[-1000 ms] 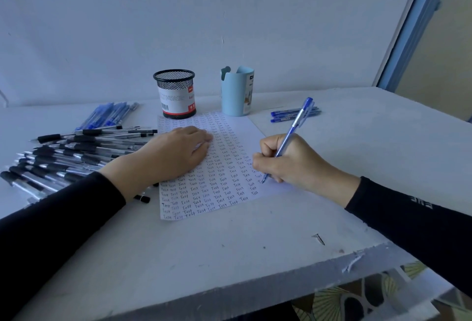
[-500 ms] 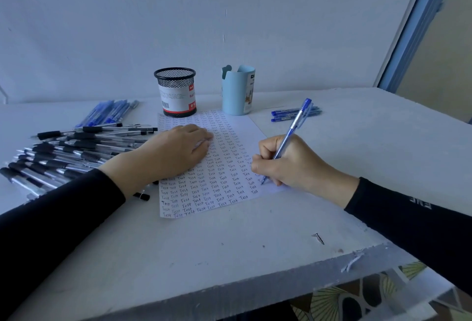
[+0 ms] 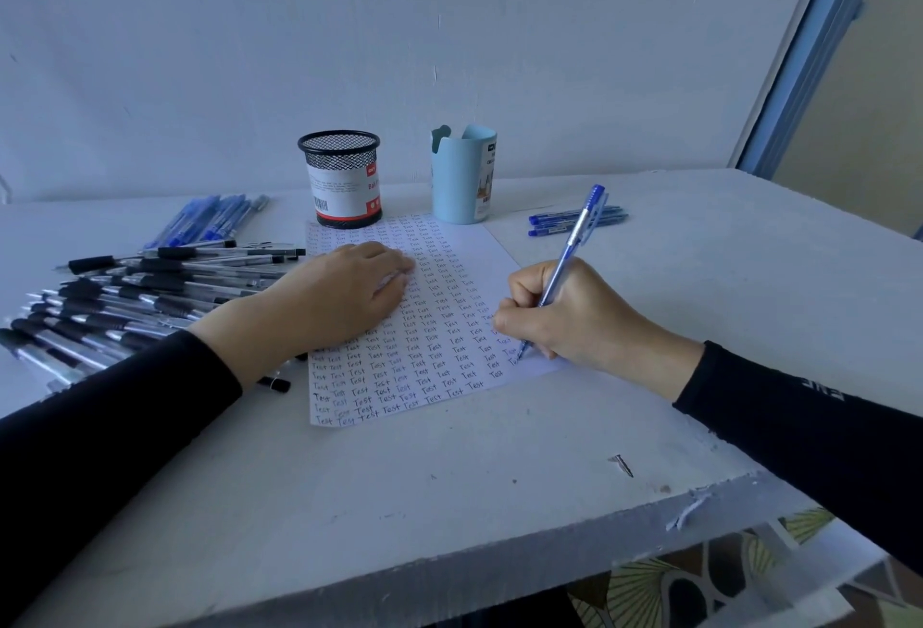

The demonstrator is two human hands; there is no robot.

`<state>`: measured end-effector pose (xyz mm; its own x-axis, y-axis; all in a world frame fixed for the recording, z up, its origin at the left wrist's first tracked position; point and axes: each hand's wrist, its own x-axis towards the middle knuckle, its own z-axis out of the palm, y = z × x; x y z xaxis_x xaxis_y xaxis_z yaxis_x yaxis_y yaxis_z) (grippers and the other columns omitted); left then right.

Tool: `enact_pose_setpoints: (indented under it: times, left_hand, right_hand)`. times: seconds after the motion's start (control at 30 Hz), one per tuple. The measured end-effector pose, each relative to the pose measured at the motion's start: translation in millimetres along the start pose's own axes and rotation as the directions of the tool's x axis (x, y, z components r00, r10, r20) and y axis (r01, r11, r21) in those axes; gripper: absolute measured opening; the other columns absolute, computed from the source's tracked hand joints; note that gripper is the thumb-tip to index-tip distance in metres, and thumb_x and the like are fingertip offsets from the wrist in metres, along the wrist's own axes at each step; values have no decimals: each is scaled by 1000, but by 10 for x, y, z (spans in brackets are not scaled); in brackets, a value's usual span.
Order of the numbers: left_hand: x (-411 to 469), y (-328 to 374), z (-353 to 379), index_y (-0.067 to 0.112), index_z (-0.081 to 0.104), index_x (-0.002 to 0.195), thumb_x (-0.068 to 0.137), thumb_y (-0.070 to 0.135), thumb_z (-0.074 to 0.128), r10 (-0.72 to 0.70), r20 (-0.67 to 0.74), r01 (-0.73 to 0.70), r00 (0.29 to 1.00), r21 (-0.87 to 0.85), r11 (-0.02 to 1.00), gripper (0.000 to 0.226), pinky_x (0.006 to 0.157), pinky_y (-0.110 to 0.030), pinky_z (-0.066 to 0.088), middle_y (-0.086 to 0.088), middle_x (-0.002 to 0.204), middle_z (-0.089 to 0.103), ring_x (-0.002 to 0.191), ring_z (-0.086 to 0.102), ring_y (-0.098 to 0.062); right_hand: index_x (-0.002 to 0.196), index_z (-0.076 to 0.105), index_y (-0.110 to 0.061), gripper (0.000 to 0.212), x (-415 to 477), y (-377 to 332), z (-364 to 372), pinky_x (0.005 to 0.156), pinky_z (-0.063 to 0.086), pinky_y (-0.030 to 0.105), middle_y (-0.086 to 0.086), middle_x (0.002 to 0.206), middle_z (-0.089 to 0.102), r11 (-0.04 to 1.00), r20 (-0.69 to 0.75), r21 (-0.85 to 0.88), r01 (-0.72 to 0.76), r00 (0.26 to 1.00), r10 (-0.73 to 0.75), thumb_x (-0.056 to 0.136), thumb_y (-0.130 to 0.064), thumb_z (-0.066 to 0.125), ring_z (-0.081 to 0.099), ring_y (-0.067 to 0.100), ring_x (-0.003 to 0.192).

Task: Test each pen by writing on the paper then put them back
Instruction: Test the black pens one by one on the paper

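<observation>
Pen barrel partly hidden inside right grip; tip shows below it, on the paper near its right edge, beside the lower rows of "Test". Left sleeve covers part of the black pen heap. Mesh cup label too small to read. Right grip: fingers curled tight round the pen, cap end tilted up and away. Left grip: flat, fingers straight, pressing the paper to the tabletop.

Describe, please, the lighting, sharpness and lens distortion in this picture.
Head view: dim, even light, cool bluish cast, no glare; soft shadows under the left hand and the right hand gripping the pen. Head view: writing on the paper is clear up front, smearing to specks farther back; the wide lens leans the blue frame at right inward.
</observation>
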<state>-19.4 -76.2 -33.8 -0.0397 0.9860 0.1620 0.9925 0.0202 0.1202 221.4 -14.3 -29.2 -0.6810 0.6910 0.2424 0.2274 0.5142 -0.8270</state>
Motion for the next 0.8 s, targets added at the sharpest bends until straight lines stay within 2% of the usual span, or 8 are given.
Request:
enact_pose_setpoints:
  times: [0.17, 0.33, 0.43, 0.5, 0.6, 0.8]
  left_hand:
    - [-5, 7, -1, 28, 47, 140, 102, 41, 33, -2, 1, 2, 1000, 5, 1000, 43, 107, -43, 41, 6, 143, 48, 130, 46, -15]
    - [-8, 13, 0, 29, 46, 141, 101, 41, 33, -2, 8, 2, 1000, 6, 1000, 44, 107, -42, 41, 6, 143, 47, 129, 46, -15]
    - [-11, 15, -2, 28, 47, 140, 101, 41, 33, -1, 1, 1, 1000, 1, 1000, 43, 107, -42, 40, 6, 143, 48, 130, 46, -15]
    - [-15, 16, 0, 28, 48, 139, 101, 41, 33, -2, 0, 2, 1000, 0, 1000, 43, 107, -42, 40, 6, 142, 48, 130, 46, -15]
    - [-11, 13, -3, 28, 47, 140, 101, 41, 32, -1, 1, 1, 1000, 6, 1000, 44, 107, -42, 41, 6, 142, 48, 129, 46, -15]
    - [-7, 11, -5, 28, 46, 141, 101, 40, 33, 3, 6, -3, 1000, 9, 1000, 44, 108, -41, 40, 6, 144, 47, 131, 45, -15]
  right_hand:
    - [54, 31, -4, 42, -4, -1, -2, 44, 31, 19, -3, 44, 29, 1000, 9, -14, 16, 1000, -16, 81, 3, 63, 32, 8, 37]
    - [55, 30, 2, 42, 4, 11, 0, 47, 33, 21, 8, 48, 33, 1000, -19, -11, 9, 1000, -9, 80, 2, 64, 34, 11, 40]
    - [54, 30, -3, 41, 2, 4, 7, 44, 29, 16, 0, 46, 29, 999, -25, -35, 23, 999, -24, 79, 5, 62, 31, 5, 38]
    - [54, 29, -2, 42, -10, -13, 4, 44, 27, 13, 4, 49, 26, 998, -16, -48, 29, 999, -30, 79, 5, 62, 29, 6, 39]
    - [55, 28, 2, 42, -13, -4, -6, 44, 27, 18, 9, 51, 27, 1000, -22, -29, 11, 1000, -12, 80, 4, 62, 28, 11, 42]
    - [54, 31, -1, 41, -7, -5, -10, 44, 29, 16, 10, 52, 29, 999, -27, -38, 14, 1000, -15, 82, 2, 60, 30, 10, 42]
